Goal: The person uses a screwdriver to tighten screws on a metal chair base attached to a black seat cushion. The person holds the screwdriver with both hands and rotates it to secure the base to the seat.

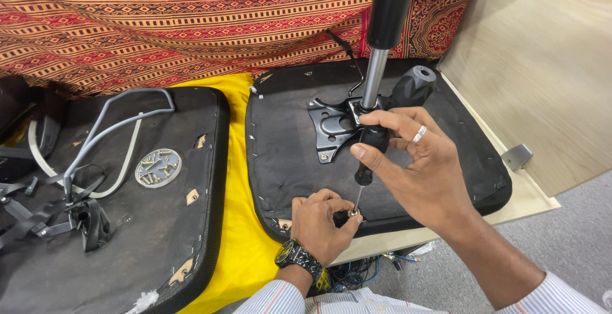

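An upturned black office chair seat point(287, 148) lies before me, with a black metal mounting plate point(331, 126) and a gas-lift column point(382, 27) rising from it. My right hand point(414, 161) is closed around the black handle of a screwdriver point(368, 154), held upright with its tip at a screw point(354, 212) near the seat's front edge. My left hand point(322, 221), wearing a dark wristwatch, pinches at that screw and rests on the seat fabric.
A second upturned seat point(127, 225) with a grey armrest frame point(108, 129) and a round metal disc point(157, 167) lies to the left. Yellow cloth point(239, 244) runs between the seats. Patterned red fabric point(159, 21) hangs behind, a wooden panel point(542, 78) stands at right, and cables point(357, 272) lie below.
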